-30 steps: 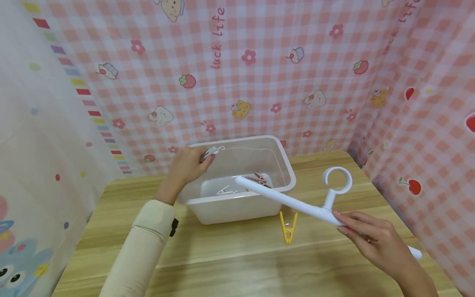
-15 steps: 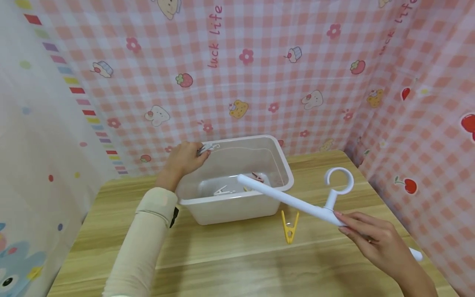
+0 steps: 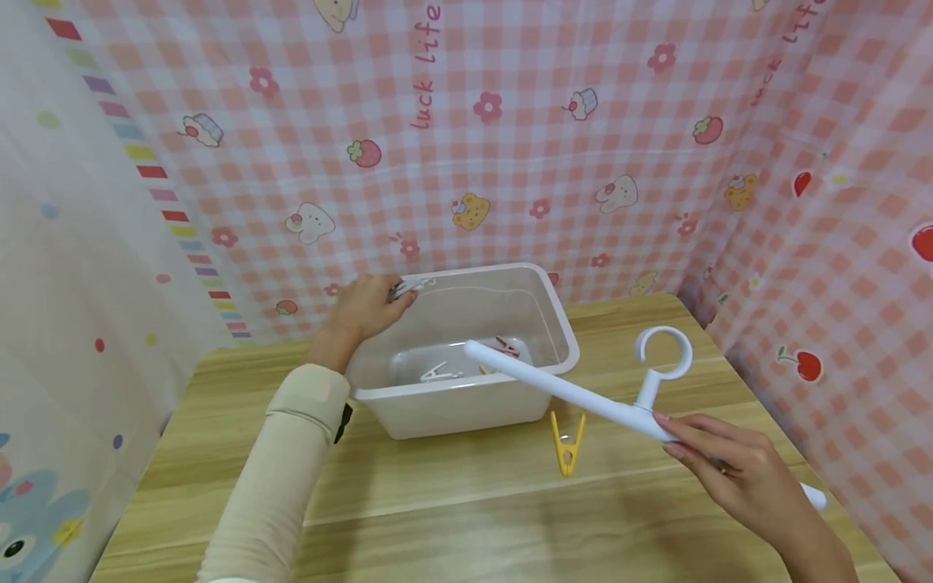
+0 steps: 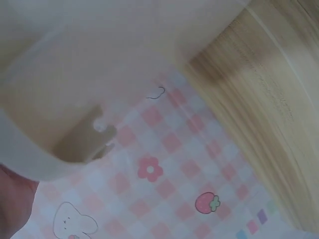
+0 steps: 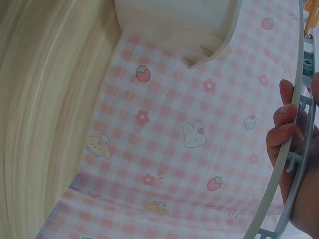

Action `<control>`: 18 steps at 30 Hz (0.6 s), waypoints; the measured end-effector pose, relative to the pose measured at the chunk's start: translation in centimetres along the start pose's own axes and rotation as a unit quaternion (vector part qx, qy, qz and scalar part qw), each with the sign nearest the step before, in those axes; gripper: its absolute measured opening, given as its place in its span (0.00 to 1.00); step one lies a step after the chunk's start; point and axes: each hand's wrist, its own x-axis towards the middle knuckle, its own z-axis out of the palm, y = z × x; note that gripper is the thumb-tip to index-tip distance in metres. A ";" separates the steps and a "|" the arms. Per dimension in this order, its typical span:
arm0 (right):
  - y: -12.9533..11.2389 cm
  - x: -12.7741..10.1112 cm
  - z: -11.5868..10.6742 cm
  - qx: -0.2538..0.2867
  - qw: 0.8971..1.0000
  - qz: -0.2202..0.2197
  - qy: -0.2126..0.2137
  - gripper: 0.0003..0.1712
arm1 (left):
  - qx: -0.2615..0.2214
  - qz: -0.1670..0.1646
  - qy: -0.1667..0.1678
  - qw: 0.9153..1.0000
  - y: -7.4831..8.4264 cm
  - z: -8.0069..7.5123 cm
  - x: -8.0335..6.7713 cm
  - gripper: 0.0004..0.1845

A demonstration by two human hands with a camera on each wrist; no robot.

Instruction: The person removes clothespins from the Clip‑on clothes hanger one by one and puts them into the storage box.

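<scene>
Beside the back left of the white plastic box (image 3: 452, 411), my left hand (image 3: 362, 309) holds a white clothespin (image 3: 414, 285) with a small hooked end between thumb and fingers. Whether that hand also touches the rim cannot be told. My right hand (image 3: 745, 478) grips a white clothes hanger (image 3: 576, 394) near its ring-shaped hook; its free end overlaps the box. Below the bar shows a yellow clothespin (image 3: 567, 445), jaws spread upward. In the right wrist view an orange-yellow clip (image 5: 312, 17) sits beside the hanger (image 5: 271, 199); fingers (image 5: 281, 134) curl round it.
Inside the box lie a white clothespin (image 3: 437, 374) and a reddish clothespin (image 3: 508, 346), partly behind the hanger. The wooden table (image 3: 437, 518) carries the box near its back edge. Checked pink cloth (image 3: 496, 162) hangs behind and at the right.
My left hand with the white clothespin has shifted slightly left and up, to the box's back left rim. The hanger and right hand have barely moved.
</scene>
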 end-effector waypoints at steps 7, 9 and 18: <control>0.1 -0.2 0.3 0.002 1.000 0.014 -0.003 0.25 | -0.026 -0.014 0.005 1.000 0.7 0.1 0.5 0.27; 0.2 -0.2 0.3 0.001 1.000 0.016 -0.002 0.25 | -0.008 -0.012 0.004 1.000 0.9 0.0 0.4 0.32; 0.3 -0.2 0.4 0.005 1.000 0.014 -0.004 0.25 | 0.048 -0.018 -0.006 0.999 1.1 -0.1 -0.4 0.40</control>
